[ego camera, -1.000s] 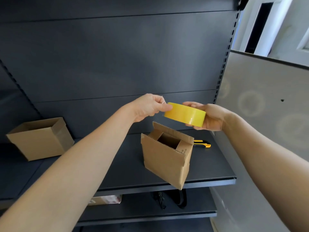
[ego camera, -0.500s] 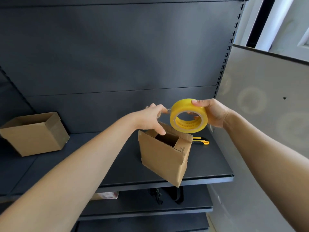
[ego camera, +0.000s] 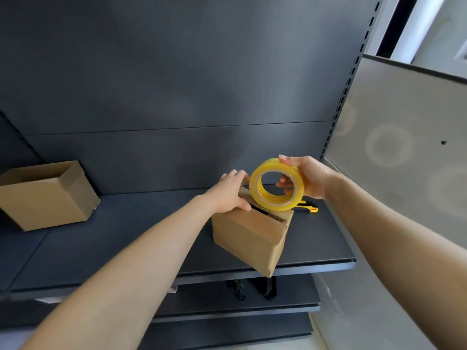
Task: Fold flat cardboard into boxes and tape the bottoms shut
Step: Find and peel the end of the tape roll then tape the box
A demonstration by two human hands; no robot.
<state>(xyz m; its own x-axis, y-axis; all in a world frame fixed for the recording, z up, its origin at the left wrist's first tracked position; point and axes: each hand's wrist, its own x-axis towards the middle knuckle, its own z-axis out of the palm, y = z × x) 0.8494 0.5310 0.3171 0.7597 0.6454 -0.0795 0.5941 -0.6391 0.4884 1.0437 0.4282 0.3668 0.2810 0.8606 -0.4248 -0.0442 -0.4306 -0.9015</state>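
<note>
- The small cardboard box [ego camera: 249,236] stands on the dark shelf [ego camera: 131,236] near its front edge, flaps up; it looks light and easily dented, best steadied by its flaps and corners.
- The left hand [ego camera: 228,192] presses its grip down on the near flap.
- The right hand [ego camera: 307,176] pinches the yellow tape roll [ego camera: 276,185] by its rim, just above the box.
- A second box [ego camera: 48,195] and a yellow knife [ego camera: 307,207] lie well apart on the shelf.

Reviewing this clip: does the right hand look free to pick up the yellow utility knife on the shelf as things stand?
Probably not yet. The right hand is gripping the tape roll, so it is occupied. The utility knife lies on the shelf just below it, uncovered, so dropping the roll would likely clear the way.
</note>
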